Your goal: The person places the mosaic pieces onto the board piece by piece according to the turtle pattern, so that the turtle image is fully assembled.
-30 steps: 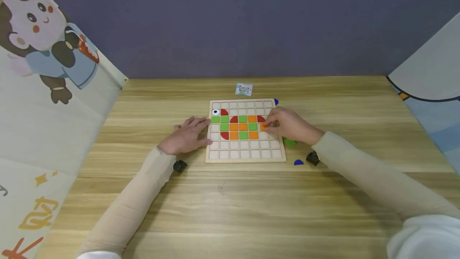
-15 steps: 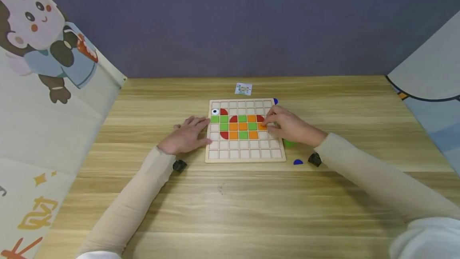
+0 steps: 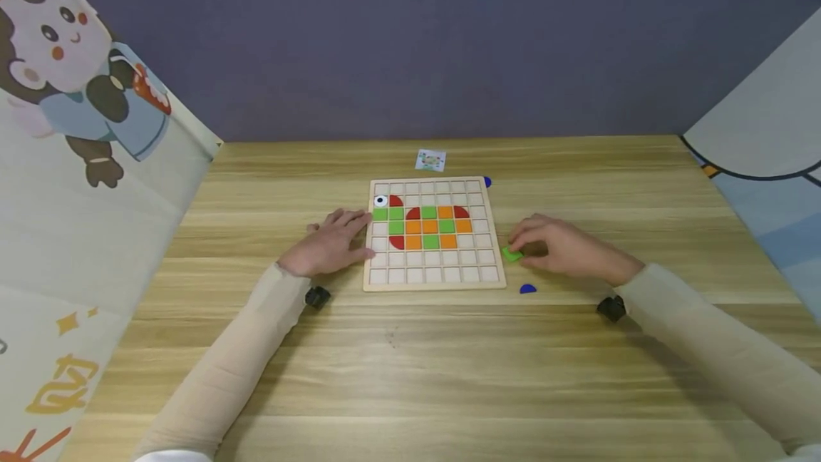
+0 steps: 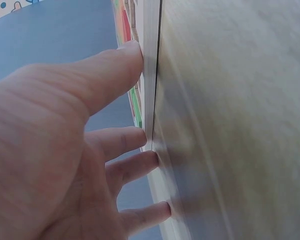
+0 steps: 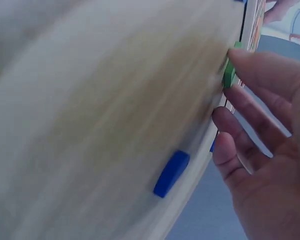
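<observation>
The wooden grid board (image 3: 436, 275) lies on the table, bearing green, orange and red tiles and a white eye tile (image 3: 380, 201). My left hand (image 3: 328, 242) rests at the board's left edge; in the left wrist view its thumb and straight fingertips touch the rim (image 4: 151, 65). To the right of the board, my right hand (image 3: 564, 248) pinches a green piece (image 3: 512, 254) between thumb and finger, low over the tabletop. The right wrist view shows the green piece (image 5: 230, 72) edge-on, with the other fingers loosely bent. An orange square (image 3: 462, 226) sits flat in a cell at the pattern's right end.
A blue half-round piece (image 3: 528, 289) lies near the board's lower right corner. Another blue piece (image 3: 487, 182) shows at the upper right corner. Behind the board lies a small picture card (image 3: 430, 160). A dark wall (image 3: 449, 48) stands at the table's far edge.
The orange square, held by my right hand before, now lies released in its cell. That hand has moved right and down to the green piece. My left hand has stayed put.
</observation>
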`<state>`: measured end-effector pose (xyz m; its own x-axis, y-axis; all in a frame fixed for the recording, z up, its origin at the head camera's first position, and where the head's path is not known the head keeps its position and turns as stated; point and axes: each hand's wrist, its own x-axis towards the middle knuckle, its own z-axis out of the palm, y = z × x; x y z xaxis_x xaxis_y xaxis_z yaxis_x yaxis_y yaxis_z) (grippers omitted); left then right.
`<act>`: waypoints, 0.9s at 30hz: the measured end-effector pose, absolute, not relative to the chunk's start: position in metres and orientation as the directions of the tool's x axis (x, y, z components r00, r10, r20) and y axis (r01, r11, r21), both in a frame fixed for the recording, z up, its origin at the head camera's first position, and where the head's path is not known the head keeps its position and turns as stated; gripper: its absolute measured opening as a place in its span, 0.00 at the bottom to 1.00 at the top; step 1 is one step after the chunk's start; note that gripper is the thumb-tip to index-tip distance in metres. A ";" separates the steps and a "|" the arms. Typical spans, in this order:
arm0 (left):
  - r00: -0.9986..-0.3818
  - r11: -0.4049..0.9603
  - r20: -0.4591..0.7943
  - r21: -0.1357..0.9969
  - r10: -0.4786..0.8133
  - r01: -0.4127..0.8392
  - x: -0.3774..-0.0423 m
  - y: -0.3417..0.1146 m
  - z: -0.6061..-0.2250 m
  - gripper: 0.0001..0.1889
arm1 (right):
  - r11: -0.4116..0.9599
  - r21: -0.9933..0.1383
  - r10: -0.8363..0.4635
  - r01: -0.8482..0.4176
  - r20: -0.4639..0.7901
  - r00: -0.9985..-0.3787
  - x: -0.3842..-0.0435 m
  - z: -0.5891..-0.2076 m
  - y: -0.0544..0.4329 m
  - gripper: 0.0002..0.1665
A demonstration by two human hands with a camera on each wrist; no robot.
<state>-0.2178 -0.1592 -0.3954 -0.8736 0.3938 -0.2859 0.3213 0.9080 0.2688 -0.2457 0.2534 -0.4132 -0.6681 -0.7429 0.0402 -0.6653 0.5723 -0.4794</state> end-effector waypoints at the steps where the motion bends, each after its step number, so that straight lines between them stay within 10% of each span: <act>1: -0.874 0.908 -0.286 0.269 0.394 0.322 -0.218 -0.160 -0.395 0.40 | 0.571 -0.479 -0.744 -0.667 0.041 -0.667 -0.245 -0.413 0.253 0.14; 14: -0.869 0.903 -0.289 0.284 0.402 0.323 -0.215 -0.160 -0.391 0.40 | 0.573 -0.429 -0.684 -0.698 0.219 -0.696 -0.244 -0.400 0.237 0.10; 27: -0.868 0.905 -0.297 0.286 0.398 0.317 -0.213 -0.160 -0.387 0.40 | 0.505 -0.501 -0.769 -0.703 0.109 -0.630 -0.254 -0.398 0.188 0.09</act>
<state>-0.2131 -0.1604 -0.3875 -0.8682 0.3977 -0.2969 0.3167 0.9045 0.2856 -0.2535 0.1878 -0.3977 -0.6302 -0.7688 0.1086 -0.7026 0.5051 -0.5012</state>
